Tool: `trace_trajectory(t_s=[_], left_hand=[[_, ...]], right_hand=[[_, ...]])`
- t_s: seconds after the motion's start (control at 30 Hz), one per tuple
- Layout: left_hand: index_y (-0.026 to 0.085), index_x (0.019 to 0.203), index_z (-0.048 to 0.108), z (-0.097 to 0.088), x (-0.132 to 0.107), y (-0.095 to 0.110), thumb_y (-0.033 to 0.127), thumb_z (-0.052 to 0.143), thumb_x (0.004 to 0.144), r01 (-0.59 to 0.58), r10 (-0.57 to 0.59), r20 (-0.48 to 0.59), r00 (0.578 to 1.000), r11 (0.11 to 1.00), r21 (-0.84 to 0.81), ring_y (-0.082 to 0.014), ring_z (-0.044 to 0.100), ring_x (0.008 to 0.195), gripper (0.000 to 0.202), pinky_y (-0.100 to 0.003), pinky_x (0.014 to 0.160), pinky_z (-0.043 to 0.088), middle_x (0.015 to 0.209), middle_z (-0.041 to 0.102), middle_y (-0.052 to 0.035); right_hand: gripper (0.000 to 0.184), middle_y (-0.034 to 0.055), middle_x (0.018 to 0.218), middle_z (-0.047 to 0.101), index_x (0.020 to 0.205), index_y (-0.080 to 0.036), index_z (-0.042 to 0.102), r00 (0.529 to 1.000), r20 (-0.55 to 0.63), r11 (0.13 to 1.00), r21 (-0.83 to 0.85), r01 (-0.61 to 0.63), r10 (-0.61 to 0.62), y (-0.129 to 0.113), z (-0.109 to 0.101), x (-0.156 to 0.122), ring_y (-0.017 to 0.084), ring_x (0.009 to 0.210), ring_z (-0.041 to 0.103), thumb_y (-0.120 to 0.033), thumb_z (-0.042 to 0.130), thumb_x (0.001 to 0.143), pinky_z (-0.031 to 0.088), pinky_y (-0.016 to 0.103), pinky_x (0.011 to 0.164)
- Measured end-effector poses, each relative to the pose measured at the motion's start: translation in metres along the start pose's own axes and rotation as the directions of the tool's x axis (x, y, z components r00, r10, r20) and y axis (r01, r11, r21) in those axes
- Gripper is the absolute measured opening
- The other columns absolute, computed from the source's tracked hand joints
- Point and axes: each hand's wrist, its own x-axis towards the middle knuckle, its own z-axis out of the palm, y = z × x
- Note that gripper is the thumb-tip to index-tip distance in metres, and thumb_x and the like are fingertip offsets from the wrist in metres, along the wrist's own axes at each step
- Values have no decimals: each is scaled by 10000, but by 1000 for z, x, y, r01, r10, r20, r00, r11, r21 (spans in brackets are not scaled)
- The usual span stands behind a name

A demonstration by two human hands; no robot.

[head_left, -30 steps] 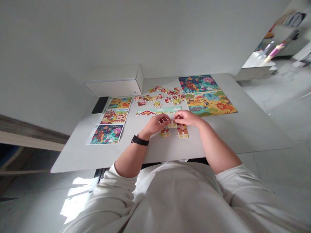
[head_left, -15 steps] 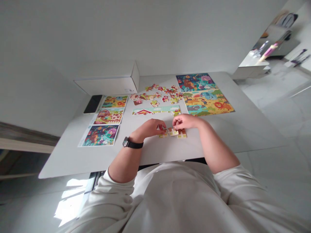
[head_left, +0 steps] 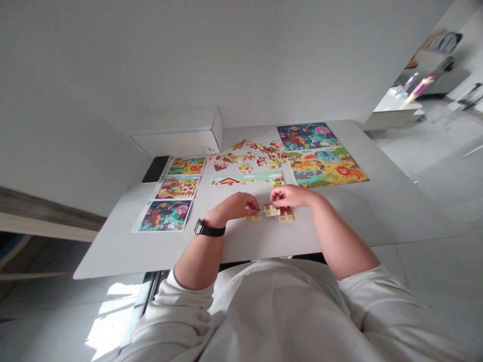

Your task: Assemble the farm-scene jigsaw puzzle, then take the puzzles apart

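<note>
a gap has opened

my left hand [head_left: 237, 206] pinches a small piece [head_left: 252, 206], now drawn apart from the joined pieces [head_left: 279, 212] at its three o'clock on the surface [head_left: 339, 221]. my right hand [head_left: 292, 196] grips those, so they're unjoined.

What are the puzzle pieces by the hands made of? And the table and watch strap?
The puzzle pieces look like printed cardboard: flat, with bright matte pictures. The table has a smooth white top, maybe laminate or painted wood. The watch strap is plain black, likely rubber or silicone.
</note>
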Motion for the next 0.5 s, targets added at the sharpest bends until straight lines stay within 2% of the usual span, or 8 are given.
trace_trajectory(t_s=[0.27, 0.5], left_hand=[[258, 1014, 843, 1, -1, 5, 318, 706, 861, 14, -14, -1, 1000, 999, -47, -171, 689, 772, 215, -250, 682, 445, 905, 813, -11], [264, 979, 837, 2, 1, 4, 346, 628, 917, 21, -20, -3, 1000, 1000, 18, -168, 648, 703, 233, -263, 637, 404, 811, 784, 2]], right_hand=[[274, -9, 758, 761, 991, -240, 650, 999, 17, 999, -21, -33, 33, -5, 5, 1, 157, 588, 675, -360, 824, 816, 506, 253, 553], [241, -4, 812, 763, 972, -216, 686, 1000, 13, 993, -112, 28, -27, -1, 11, 9, 154, 636, 680, -344, 806, 807, 495, 256, 598]])
